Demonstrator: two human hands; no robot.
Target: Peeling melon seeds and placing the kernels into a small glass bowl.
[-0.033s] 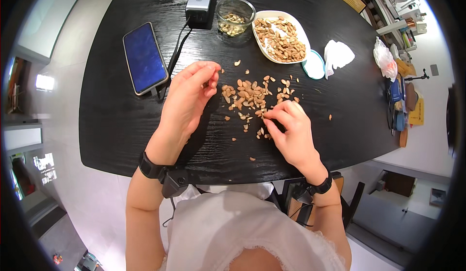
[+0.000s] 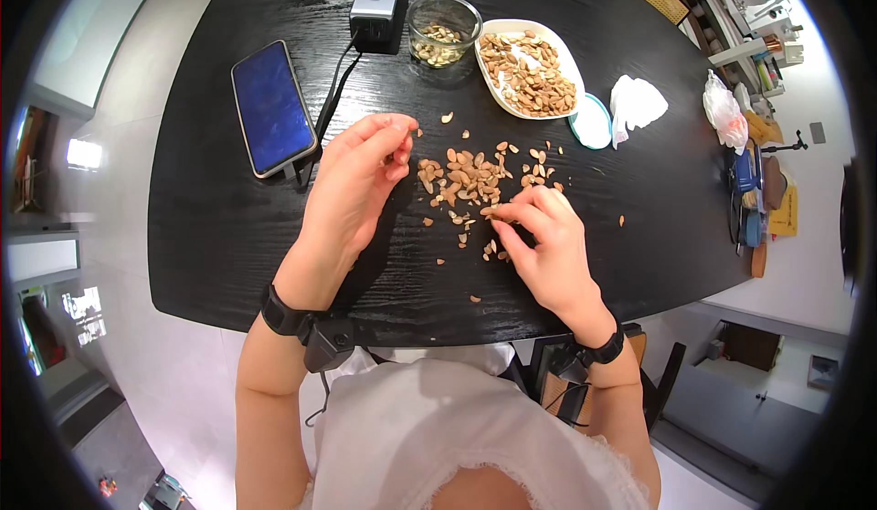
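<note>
A loose heap of brown seeds and split shells (image 2: 470, 177) lies on the black table (image 2: 228, 236) in front of me. My left hand (image 2: 361, 177) hovers at the heap's left edge, with its thumb and fingertips pinched on one small seed. My right hand (image 2: 539, 236) rests on the table at the heap's near right side and pinches another seed (image 2: 491, 210) between thumb and forefinger. Both wrists wear black bands. Behind the heap, a white oval dish (image 2: 521, 24) holds many whole seeds. Left of it, a small glass bowl (image 2: 475, 19) holds pale kernels.
A dark blue phone (image 2: 272, 108) lies at the left, with a cable (image 2: 333, 81) running to a black box (image 2: 379, 3) at the far edge. A pale blue round lid (image 2: 592, 122) and a crumpled white tissue (image 2: 635, 101) sit at the right. Stray shells dot the near tabletop.
</note>
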